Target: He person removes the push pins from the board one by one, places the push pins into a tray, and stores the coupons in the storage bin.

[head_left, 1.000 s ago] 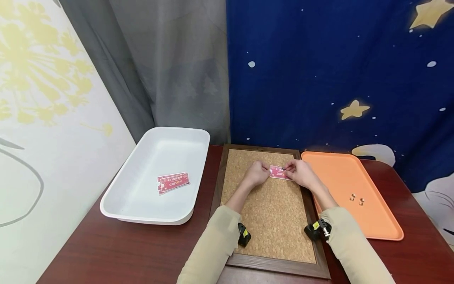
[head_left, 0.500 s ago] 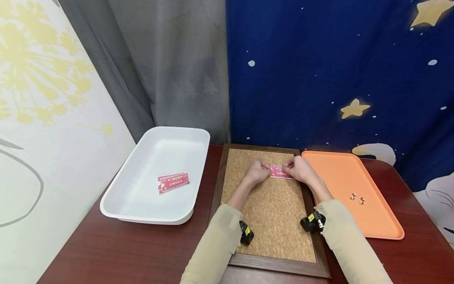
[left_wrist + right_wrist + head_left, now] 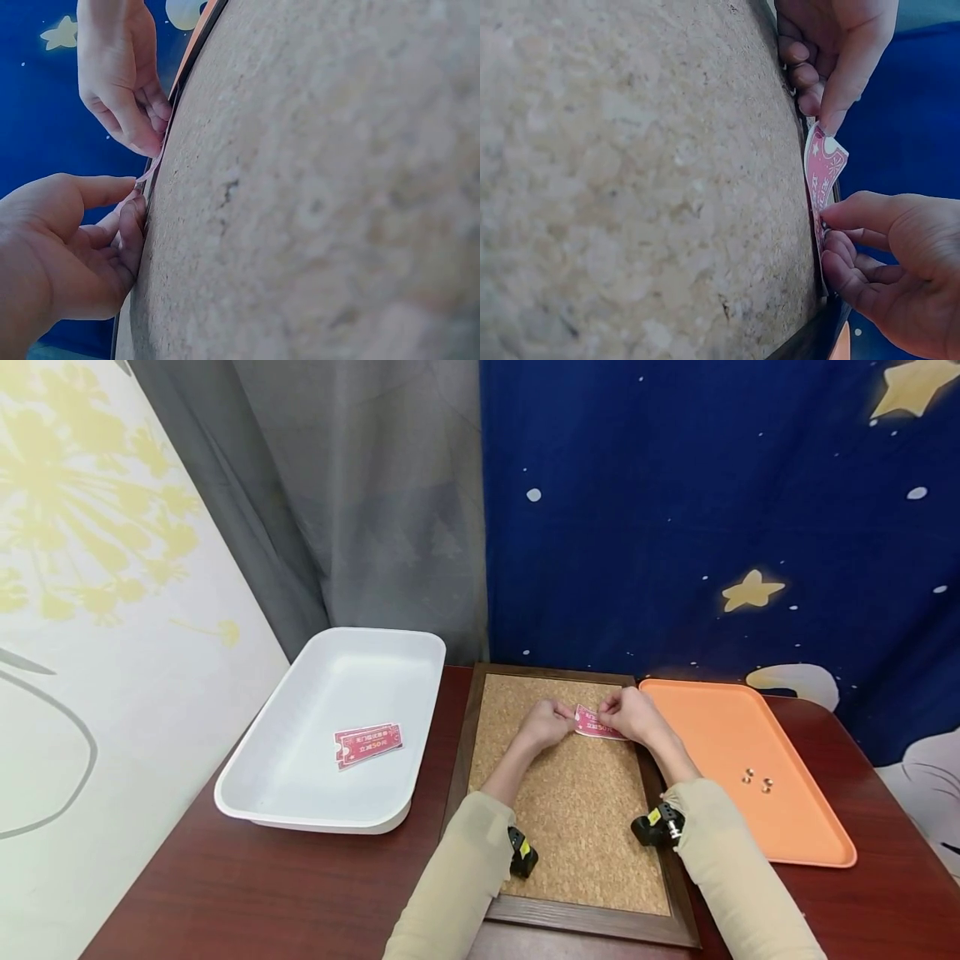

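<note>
A pink paper coupon (image 3: 589, 723) with white print lies over the upper right of the cork board (image 3: 570, 810). My left hand (image 3: 548, 723) pinches its left end between thumb and fingers. In the right wrist view that end of the coupon (image 3: 826, 161) bends up from the cork. My right hand (image 3: 634, 714) is over the coupon's right part and covers some of it. Between its thumb and fingers a small dark, shiny push pin (image 3: 824, 223) shows, mostly hidden. Both hands (image 3: 71, 247) are close together at the board's surface in the left wrist view.
At the left stands a white plastic tub (image 3: 262, 802) with more pink coupons (image 3: 369, 745) inside. An orange tray (image 3: 720, 718) on the right carries several small shiny push pins (image 3: 767, 785). The board has a dark wooden frame (image 3: 592, 920). Curtains hang behind the table.
The coupon has shifted slightly right and its left end is more bent and tilted. The right hand has moved a little up and away, the left slightly right, still pinching the coupon.
</note>
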`<action>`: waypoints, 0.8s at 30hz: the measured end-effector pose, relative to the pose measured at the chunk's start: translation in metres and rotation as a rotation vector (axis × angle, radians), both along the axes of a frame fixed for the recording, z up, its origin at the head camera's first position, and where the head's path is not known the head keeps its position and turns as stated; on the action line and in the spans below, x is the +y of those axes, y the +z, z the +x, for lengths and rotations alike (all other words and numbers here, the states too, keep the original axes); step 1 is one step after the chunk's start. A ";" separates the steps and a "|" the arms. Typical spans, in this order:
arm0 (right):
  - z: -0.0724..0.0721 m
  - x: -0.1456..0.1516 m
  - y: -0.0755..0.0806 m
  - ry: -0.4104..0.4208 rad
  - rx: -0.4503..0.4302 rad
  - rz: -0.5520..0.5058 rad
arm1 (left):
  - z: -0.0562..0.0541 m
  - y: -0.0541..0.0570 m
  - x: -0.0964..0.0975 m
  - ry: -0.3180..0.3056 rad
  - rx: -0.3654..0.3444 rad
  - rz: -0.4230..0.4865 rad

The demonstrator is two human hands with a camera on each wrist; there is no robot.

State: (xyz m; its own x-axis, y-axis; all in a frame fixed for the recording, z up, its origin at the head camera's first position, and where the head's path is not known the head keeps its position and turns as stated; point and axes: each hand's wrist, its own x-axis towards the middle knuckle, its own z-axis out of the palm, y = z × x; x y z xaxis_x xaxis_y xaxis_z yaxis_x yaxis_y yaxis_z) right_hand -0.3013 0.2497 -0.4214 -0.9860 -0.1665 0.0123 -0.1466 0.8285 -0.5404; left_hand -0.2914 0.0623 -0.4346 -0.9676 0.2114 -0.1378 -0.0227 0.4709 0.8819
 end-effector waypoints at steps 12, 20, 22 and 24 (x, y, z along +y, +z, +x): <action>0.000 -0.006 0.001 -0.038 0.014 -0.006 | 0.003 -0.001 -0.001 -0.001 -0.003 0.057; -0.003 -0.007 0.002 -0.034 -0.052 0.017 | 0.003 -0.002 0.000 0.025 -0.018 0.050; -0.003 -0.007 0.004 -0.024 -0.068 0.023 | 0.003 -0.002 0.001 0.028 -0.012 0.036; -0.003 -0.007 0.005 -0.021 -0.084 0.032 | 0.003 -0.002 0.001 0.028 -0.007 0.021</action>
State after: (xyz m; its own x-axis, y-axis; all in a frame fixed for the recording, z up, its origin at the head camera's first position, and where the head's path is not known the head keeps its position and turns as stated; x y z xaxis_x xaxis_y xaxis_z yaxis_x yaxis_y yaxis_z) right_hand -0.3046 0.2426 -0.4163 -0.9866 -0.1449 -0.0756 -0.0844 0.8478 -0.5235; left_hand -0.2885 0.0628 -0.4362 -0.9723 0.1872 -0.1401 -0.0415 0.4516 0.8912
